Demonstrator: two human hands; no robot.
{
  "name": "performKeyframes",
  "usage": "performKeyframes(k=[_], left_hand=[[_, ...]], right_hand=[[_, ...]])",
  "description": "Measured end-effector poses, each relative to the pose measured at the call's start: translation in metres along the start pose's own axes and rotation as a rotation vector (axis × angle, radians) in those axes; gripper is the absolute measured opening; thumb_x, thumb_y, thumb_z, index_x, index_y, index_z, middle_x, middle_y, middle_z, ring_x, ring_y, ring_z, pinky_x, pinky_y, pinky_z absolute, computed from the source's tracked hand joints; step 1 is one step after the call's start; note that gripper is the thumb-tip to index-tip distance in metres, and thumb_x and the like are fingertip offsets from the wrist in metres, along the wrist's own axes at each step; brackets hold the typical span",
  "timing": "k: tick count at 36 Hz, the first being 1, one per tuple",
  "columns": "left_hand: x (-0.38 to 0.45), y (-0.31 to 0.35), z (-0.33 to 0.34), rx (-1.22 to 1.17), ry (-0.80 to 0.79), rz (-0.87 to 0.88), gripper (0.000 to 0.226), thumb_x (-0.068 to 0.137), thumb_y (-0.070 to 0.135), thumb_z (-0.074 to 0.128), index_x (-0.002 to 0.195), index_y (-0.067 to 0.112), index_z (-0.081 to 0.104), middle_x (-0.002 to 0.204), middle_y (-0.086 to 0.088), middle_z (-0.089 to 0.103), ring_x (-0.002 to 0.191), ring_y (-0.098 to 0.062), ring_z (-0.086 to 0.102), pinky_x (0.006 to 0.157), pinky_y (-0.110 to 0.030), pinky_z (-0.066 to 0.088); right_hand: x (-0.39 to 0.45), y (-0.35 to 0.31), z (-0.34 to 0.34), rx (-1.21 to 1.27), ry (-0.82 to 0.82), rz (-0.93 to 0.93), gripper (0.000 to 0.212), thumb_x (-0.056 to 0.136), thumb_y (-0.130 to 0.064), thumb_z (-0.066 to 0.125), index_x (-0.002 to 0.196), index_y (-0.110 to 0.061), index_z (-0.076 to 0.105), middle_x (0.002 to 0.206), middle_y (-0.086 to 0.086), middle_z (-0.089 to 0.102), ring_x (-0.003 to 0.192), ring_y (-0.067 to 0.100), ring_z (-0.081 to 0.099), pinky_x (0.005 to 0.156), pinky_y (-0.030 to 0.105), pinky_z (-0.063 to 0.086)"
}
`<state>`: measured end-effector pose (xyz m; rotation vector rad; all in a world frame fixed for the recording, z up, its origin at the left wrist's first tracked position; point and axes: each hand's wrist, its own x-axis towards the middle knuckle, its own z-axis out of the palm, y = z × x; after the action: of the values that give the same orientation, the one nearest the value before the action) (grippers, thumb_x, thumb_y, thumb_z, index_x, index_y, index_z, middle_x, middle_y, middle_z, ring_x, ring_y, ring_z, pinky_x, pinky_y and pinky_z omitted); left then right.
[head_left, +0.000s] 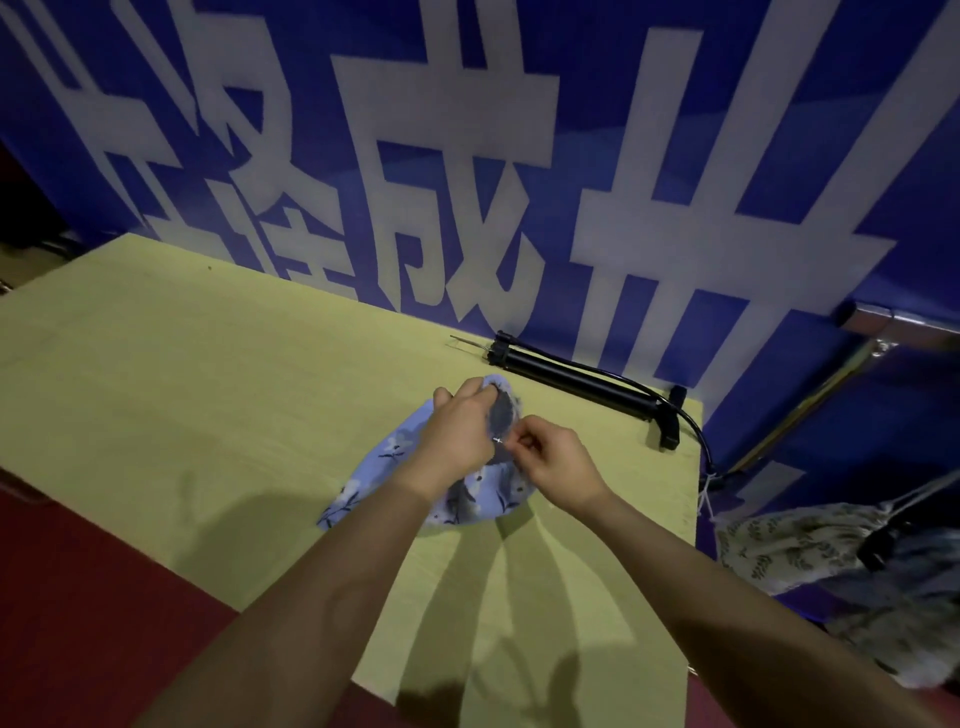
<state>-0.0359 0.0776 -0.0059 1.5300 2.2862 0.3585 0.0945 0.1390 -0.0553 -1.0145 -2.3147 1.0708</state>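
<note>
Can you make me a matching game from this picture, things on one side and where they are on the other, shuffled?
1 floral cloth
2 black pump
3 patterned bag
4 small metal pin

A along the table's far edge
B pinched by the right hand
C gripped by the left hand
D off the table, right side

Pairs: 1-C, 2-A, 3-D, 4-B

The cloth (363, 488) lies on the board (208, 389), the pump (576, 382) behind it, a bag (779, 545) to the right.
</note>
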Motion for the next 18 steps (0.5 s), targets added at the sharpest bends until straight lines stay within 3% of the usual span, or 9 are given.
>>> performKeyframes(k=[4, 7, 15, 18], left_hand=[[-0.001, -0.001, -0.018, -0.156, 0.018, 0.065, 0.057, 0.082, 0.007, 0.059, 0.136, 0.009, 0.042, 0.144, -0.005, 0.032, 0.121, -0.034, 0.041, 0.097, -0.045, 0.043], [-0.002, 0.001, -0.027, -0.248, 0.028, 0.088, 0.049, 0.08, 0.003, 0.059, 0.128, 0.004, 0.047, 0.138, -0.01, 0.036, 0.118, -0.032, 0.049, 0.096, -0.041, 0.045], [0.011, -0.005, -0.039, -0.311, 0.041, 0.029, 0.055, 0.085, 0.0, 0.055, 0.137, 0.002, 0.039, 0.136, -0.011, 0.033, 0.116, -0.029, 0.049, 0.086, -0.024, 0.039], [0.018, -0.004, -0.035, -0.314, 0.034, -0.024, 0.053, 0.088, 0.002, 0.052, 0.138, 0.0, 0.036, 0.133, -0.011, 0.032, 0.111, -0.029, 0.05, 0.084, -0.026, 0.04]], right_hand=[[0.01, -0.013, -0.002, -0.296, 0.077, -0.084, 0.014, 0.092, -0.025, 0.056, 0.089, -0.017, 0.067, 0.088, 0.0, 0.069, 0.09, 0.022, 0.053, 0.077, 0.032, 0.028], [0.018, -0.021, -0.003, -0.358, 0.103, -0.096, 0.017, 0.092, -0.029, 0.055, 0.085, -0.021, 0.068, 0.086, -0.007, 0.067, 0.091, 0.018, 0.043, 0.073, 0.032, 0.015], [0.037, -0.026, 0.001, -0.441, 0.06, -0.127, 0.019, 0.09, -0.043, 0.057, 0.095, -0.034, 0.072, 0.1, -0.009, 0.058, 0.098, 0.019, 0.039, 0.076, 0.034, 0.017], [0.04, -0.019, -0.002, -0.39, 0.092, -0.127, 0.021, 0.09, -0.041, 0.057, 0.096, -0.027, 0.072, 0.097, -0.005, 0.057, 0.097, 0.019, 0.042, 0.073, 0.03, 0.015]])
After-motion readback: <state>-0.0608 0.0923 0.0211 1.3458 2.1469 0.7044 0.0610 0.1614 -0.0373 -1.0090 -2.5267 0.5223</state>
